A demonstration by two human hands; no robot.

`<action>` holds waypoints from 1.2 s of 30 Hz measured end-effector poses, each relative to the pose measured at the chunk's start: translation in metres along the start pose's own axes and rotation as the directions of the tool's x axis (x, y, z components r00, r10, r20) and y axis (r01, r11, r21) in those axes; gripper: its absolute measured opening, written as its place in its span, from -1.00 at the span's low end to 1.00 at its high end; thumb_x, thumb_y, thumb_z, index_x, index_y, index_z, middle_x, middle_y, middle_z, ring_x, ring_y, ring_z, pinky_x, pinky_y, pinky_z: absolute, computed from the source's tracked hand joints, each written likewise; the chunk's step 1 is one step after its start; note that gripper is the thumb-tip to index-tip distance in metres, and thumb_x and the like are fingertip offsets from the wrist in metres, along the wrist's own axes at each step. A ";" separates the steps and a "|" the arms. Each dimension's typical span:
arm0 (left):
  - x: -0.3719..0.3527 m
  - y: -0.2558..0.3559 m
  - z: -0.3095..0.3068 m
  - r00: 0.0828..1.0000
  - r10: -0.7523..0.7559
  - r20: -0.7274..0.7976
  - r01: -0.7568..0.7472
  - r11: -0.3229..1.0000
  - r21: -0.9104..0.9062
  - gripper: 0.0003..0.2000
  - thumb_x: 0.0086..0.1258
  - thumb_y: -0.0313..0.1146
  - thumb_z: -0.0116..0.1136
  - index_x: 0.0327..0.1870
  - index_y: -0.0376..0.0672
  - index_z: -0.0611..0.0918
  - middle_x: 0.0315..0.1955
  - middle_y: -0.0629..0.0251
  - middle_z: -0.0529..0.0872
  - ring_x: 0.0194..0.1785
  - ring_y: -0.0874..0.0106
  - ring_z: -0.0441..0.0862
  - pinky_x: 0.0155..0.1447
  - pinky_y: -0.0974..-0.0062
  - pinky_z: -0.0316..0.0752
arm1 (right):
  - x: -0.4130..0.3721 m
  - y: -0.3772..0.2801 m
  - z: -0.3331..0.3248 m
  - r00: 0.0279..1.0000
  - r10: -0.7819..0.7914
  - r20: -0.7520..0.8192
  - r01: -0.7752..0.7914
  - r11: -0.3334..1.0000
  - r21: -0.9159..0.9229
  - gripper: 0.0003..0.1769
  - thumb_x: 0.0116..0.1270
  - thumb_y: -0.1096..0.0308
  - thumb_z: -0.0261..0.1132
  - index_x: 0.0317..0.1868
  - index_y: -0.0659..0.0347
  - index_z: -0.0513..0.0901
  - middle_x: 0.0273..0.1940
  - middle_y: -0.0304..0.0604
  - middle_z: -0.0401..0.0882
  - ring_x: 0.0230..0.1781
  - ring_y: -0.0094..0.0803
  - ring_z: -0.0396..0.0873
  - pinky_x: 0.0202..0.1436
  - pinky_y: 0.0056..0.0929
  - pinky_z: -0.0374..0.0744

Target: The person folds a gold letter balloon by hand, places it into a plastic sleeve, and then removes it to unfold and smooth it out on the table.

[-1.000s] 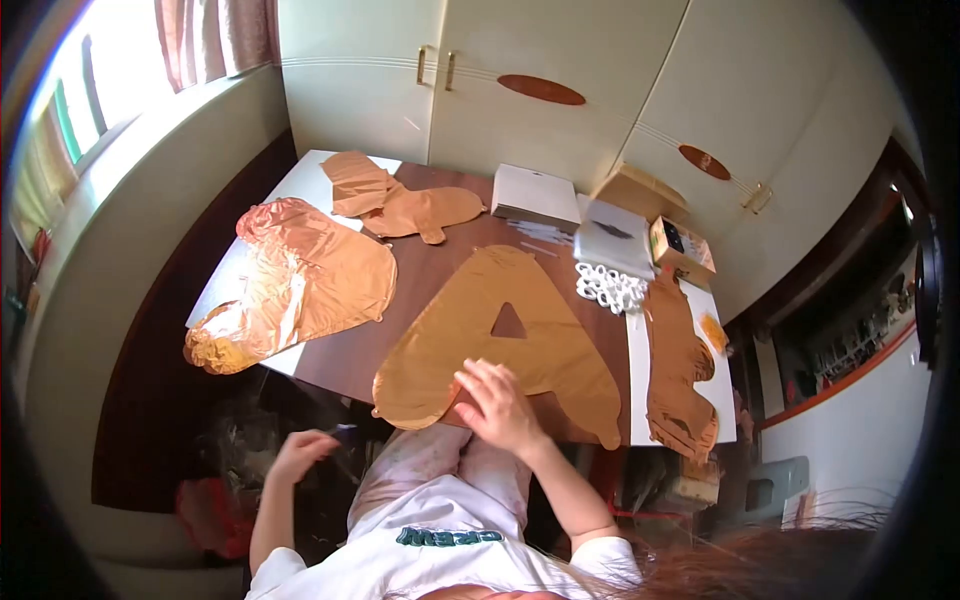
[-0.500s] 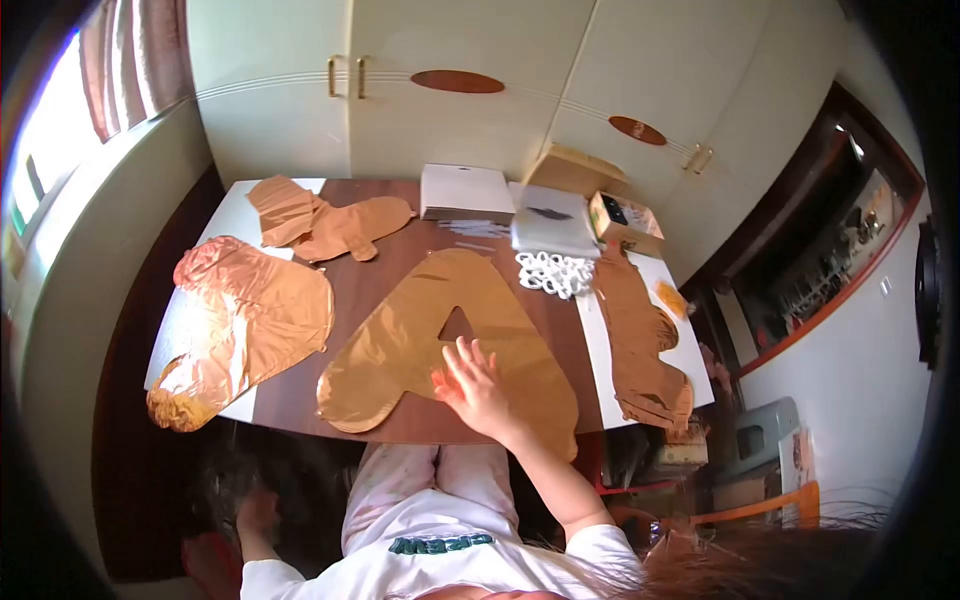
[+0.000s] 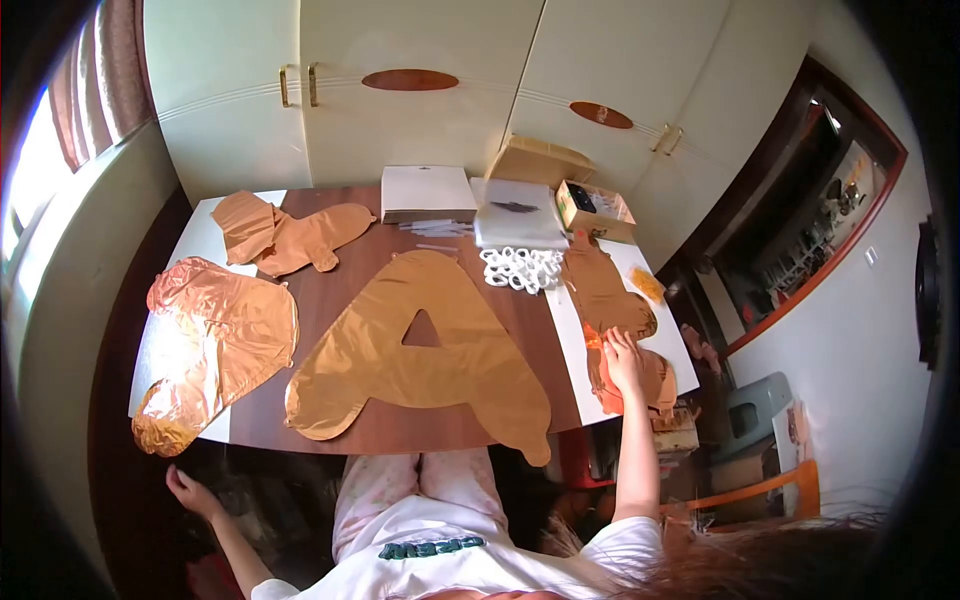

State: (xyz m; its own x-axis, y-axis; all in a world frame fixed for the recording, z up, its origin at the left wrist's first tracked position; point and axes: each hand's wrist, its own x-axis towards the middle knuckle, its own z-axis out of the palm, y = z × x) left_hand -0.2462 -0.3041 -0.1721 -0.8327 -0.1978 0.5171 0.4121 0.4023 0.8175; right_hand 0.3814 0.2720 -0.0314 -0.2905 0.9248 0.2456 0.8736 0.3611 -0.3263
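A flat, copper-coloured foil letter A [image 3: 455,370] lies on the middle of the brown and white table [image 3: 265,415]. My right hand [image 3: 622,360] rests on another copper foil piece [image 3: 600,285] at the table's right side; its fingers are stretched out over the foil, which shines orange-red beside them. Below the table's left corner hangs my left hand [image 3: 190,492], away from the table top, with its fingers loosely apart and nothing in them. Close above it lies a wrinkled, shiny foil piece [image 3: 235,335]. A folded foil piece [image 3: 310,235] is at the back left.
A white box [image 3: 428,195], clear plastic bags [image 3: 518,215] and an open carton [image 3: 598,212] stand along the back. White rings [image 3: 522,268] lie in front of the bags. A yellow packet [image 3: 647,284] is at the right edge, and a grey stool [image 3: 755,415] stands beyond.
My right hand has moved right, from the letter A to the right foil piece. My left hand has come up and left, nearer the table's corner. The view has shifted slightly.
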 end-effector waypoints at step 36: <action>-0.103 0.351 0.183 0.085 0.499 0.862 -0.169 0.860 -0.481 -0.43 0.29 -0.06 0.22 0.19 -0.28 0.43 0.04 -0.10 0.57 0.14 0.04 0.52 0.16 0.26 0.47 | -0.107 -0.312 0.029 0.680 -0.725 -0.109 0.733 0.679 0.048 -0.71 0.21 0.26 0.23 -0.11 0.23 0.63 -0.06 -0.09 0.63 0.01 -0.29 0.57 0.21 -0.17 0.42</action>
State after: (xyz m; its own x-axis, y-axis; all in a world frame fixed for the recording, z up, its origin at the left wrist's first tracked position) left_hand -0.0835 0.0213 0.0145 -0.1836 0.9550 0.2332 0.6734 -0.0506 0.7375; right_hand 0.1286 0.0638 0.0175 -0.7884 0.3534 0.5035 0.3617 0.9284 -0.0852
